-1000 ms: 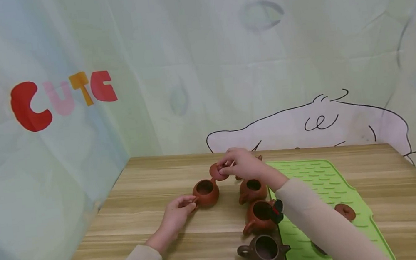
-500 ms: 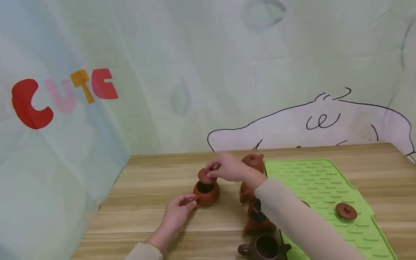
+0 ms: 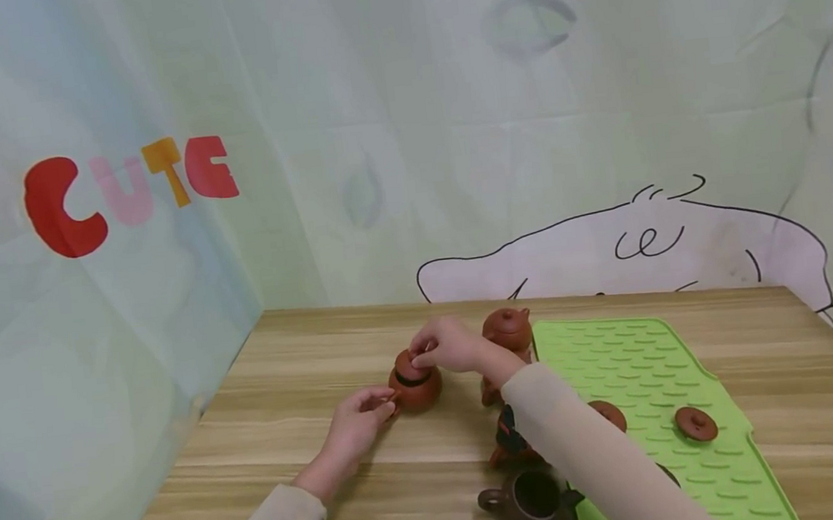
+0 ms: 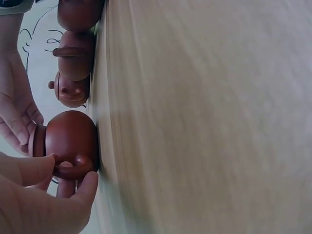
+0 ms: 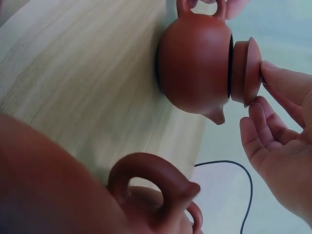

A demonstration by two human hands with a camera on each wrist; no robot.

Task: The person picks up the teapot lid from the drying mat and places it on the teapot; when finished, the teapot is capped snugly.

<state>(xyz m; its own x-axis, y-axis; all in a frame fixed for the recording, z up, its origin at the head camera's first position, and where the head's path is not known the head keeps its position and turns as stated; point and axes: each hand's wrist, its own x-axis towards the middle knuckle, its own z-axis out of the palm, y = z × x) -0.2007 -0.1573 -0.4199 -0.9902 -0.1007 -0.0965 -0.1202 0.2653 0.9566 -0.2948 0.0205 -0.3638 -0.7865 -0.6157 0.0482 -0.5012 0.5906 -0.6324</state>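
A small reddish-brown clay teapot (image 3: 418,394) stands on the wooden table, left of the other pots. My left hand (image 3: 357,425) pinches its loop handle (image 4: 75,168) between thumb and fingers. Over the mouth, my right hand (image 3: 449,345) pinches the knob of a matching lid (image 3: 408,367). In the right wrist view the lid (image 5: 246,72) is tilted a little at the opening, its inner collar still showing outside the rim. The spout points away from the left hand. The knob itself is hidden by the fingertips.
A lidded red teapot (image 3: 508,329) stands at the back; more red pots below it are partly hidden by my right sleeve. A dark brown open teapot (image 3: 535,506) is nearest. Lids, including a reddish one (image 3: 696,424), lie on the green mat (image 3: 620,341).
My right hand has carried the lid leftward from beyond the spout, then down onto the teapot's mouth. The left hand has kept its hold on the handle.
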